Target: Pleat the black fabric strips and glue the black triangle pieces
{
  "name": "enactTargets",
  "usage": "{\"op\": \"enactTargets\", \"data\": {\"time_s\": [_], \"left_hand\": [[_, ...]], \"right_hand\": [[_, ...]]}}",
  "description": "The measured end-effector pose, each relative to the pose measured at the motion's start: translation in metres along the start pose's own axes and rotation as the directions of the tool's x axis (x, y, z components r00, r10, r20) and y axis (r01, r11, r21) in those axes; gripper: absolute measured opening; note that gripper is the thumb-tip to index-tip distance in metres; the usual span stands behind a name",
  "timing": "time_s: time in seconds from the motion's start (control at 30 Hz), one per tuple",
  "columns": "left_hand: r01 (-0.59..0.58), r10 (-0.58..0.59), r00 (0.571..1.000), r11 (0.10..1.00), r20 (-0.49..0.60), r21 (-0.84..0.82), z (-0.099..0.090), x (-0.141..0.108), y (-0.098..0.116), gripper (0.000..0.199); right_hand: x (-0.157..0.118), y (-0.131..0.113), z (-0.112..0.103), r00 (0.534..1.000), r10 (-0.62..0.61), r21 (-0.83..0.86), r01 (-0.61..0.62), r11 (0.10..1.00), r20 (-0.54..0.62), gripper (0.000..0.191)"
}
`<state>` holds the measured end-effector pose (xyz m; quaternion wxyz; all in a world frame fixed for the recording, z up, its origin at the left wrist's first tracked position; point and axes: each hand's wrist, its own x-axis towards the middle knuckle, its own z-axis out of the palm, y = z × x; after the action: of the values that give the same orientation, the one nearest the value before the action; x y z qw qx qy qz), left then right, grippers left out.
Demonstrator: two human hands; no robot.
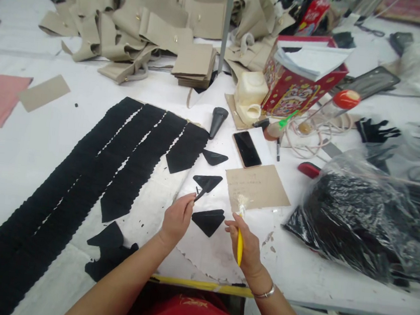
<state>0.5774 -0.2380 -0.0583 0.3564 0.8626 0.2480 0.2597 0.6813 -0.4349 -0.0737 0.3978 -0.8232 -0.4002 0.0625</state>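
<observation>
Near the middle of the white table, my left hand (pixel 178 218) pinches a small black piece (pixel 202 191) at its fingertips, over a black triangular piece (pixel 211 182). Below that lies another black pointed piece (pixel 208 221), between my two hands. My right hand (pixel 244 245) holds a yellow-handled brush (pixel 239 247) with its pale bristles upward, by the lower edge of a written-on cardboard sheet (pixel 262 186). To the left, long rows of black pieces with jagged edges (pixel 74 182) lie side by side.
Beige leather parts (pixel 135 12) are heaped at the back. A phone (pixel 247 149), a cream jug (pixel 251 94), a red box (pixel 297 86) and a red-capped bottle (pixel 331 110) stand or lie behind the cardboard. A plastic bag of black material (pixel 362 215) fills the right.
</observation>
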Motion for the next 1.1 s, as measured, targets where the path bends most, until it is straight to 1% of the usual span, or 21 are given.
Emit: {"op": "enactTargets", "data": {"time_s": [0.03,0.07,0.1,0.13,0.2,0.27,0.33,0.4,0.47,0.5,0.53,0.57,0.6,0.67,0.73,0.77,0.87,0.97,1.03,1.1], "left_hand": [[-0.129,0.129,0.992,0.988,0.005,0.081,0.005,0.007,-0.001,0.024],[-0.237,0.234,0.971,0.96,0.039,0.152,0.012,0.014,-0.003,0.024],[-0.314,0.3,0.949,0.926,0.097,0.212,0.021,0.018,-0.005,0.024],[-0.36,0.325,0.931,0.895,0.166,0.265,0.031,0.021,-0.009,0.024],[-0.395,0.298,0.906,0.85,0.3,0.349,0.049,0.021,-0.015,0.022],[-0.404,0.262,0.892,0.828,0.369,0.389,0.058,0.013,-0.019,0.021],[-0.422,0.271,0.882,0.818,0.386,0.39,0.055,-0.003,-0.019,0.023],[-0.466,0.315,0.859,0.809,0.404,0.36,0.046,-0.024,-0.016,0.026],[-0.538,0.371,0.803,0.787,0.465,0.302,0.038,-0.047,-0.01,0.028],[-0.572,0.39,0.771,0.773,0.504,0.275,0.037,-0.059,-0.007,0.03],[-0.594,0.395,0.744,0.761,0.54,0.261,0.037,-0.07,-0.004,0.032],[-0.601,0.382,0.729,0.754,0.568,0.265,0.039,-0.081,-0.002,0.035],[-0.591,0.352,0.731,0.754,0.584,0.285,0.042,-0.09,-0.001,0.037],[-0.553,0.288,0.755,0.763,0.589,0.335,0.051,-0.103,-0.001,0.039],[-0.528,0.258,0.767,0.775,0.588,0.349,0.058,-0.109,-0.004,0.04],[-0.524,0.257,0.765,0.781,0.59,0.34,0.06,-0.11,-0.006,0.04],[-0.523,0.269,0.757,0.796,0.595,0.306,0.061,-0.11,-0.008,0.037],[-0.501,0.238,0.77,0.8,0.592,0.33,0.059,-0.109,-0.006,0.035],[-0.481,0.204,0.785,0.795,0.585,0.369,0.057,-0.109,-0.003,0.037],[-0.479,0.188,0.789,0.784,0.585,0.394,0.055,-0.109,0.0,0.04]], "right_hand": [[0.0,0.001,0.0,1.0,0.01,0.005,-0.01,1.0,-0.007,0.038],[0.0,0.003,0.0,1.0,0.02,0.009,-0.02,1.0,-0.01,0.038],[0.0,0.004,-0.001,1.0,0.029,0.012,-0.029,0.999,-0.01,0.037],[0.0,0.005,-0.002,0.999,0.035,0.014,-0.034,0.999,-0.009,0.037],[0.0,0.007,-0.005,0.999,0.037,0.009,-0.037,0.999,-0.006,0.036],[-0.001,0.008,-0.011,0.999,0.046,-0.002,-0.046,0.999,-0.003,0.037],[0.001,0.008,-0.019,0.996,0.085,-0.004,-0.085,0.996,-0.024,0.039],[0.005,0.006,-0.029,0.985,0.158,0.032,-0.157,0.987,-0.068,0.041],[0.014,0.002,-0.036,0.96,0.261,0.131,-0.248,0.96,-0.099,0.041],[0.019,0.0,-0.038,0.944,0.317,0.196,-0.295,0.935,-0.091,0.041],[0.025,-0.003,-0.038,0.927,0.37,0.258,-0.344,0.903,-0.06,0.041],[0.03,-0.005,-0.037,0.91,0.414,0.31,-0.391,0.867,-0.009,0.04],[0.034,-0.008,-0.034,0.894,0.446,0.346,-0.435,0.831,0.051,0.039],[0.038,-0.013,-0.024,0.863,0.471,0.375,-0.503,0.779,0.181,0.034],[0.038,-0.019,-0.009,0.85,0.449,0.369,-0.525,0.767,0.275,0.031],[0.037,-0.021,-0.001,0.855,0.424,0.362,-0.513,0.778,0.3,0.029],[0.035,-0.029,0.024,0.9,0.305,0.331,-0.404,0.853,0.312,0.023],[0.036,-0.032,0.04,0.935,0.217,0.293,-0.299,0.908,0.281,0.019],[0.035,-0.027,0.04,0.941,0.209,0.249,-0.277,0.928,0.268,0.02],[0.034,-0.018,0.03,0.94,0.221,0.195,-0.276,0.941,0.261,0.022]]}}
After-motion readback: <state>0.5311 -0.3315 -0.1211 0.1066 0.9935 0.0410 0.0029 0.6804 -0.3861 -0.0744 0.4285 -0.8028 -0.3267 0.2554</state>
